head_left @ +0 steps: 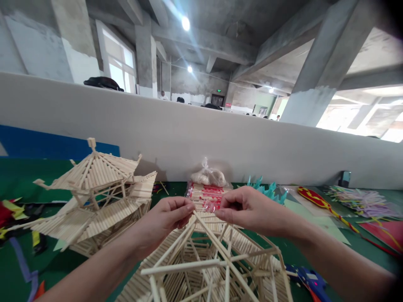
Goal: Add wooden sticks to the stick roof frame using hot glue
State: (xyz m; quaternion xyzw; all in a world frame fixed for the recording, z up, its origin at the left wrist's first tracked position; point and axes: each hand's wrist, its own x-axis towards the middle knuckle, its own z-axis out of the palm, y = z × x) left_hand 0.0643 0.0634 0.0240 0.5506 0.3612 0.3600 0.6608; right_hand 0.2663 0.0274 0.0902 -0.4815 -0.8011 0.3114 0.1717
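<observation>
A wooden stick frame [208, 260], shaped like a roof, stands in front of me on the green table [19, 176]. My left hand [166, 220] is closed in a pinch at the frame's peak, fingertips on the top of the sticks. My right hand [248, 209] is also pinched closed just right of the peak, fingertips on a small bit I cannot make out. Behind the hands lies a clear bag of sticks with red print [208, 195].
A finished stick pagoda [94, 197] stands to the left. A white bag [209, 176], teal paper leaves [267, 188], coloured paper and a red-yellow ornament [317, 201] lie right. A blue glue gun [310, 281] sits by the frame. A grey partition wall [220, 138] backs the table.
</observation>
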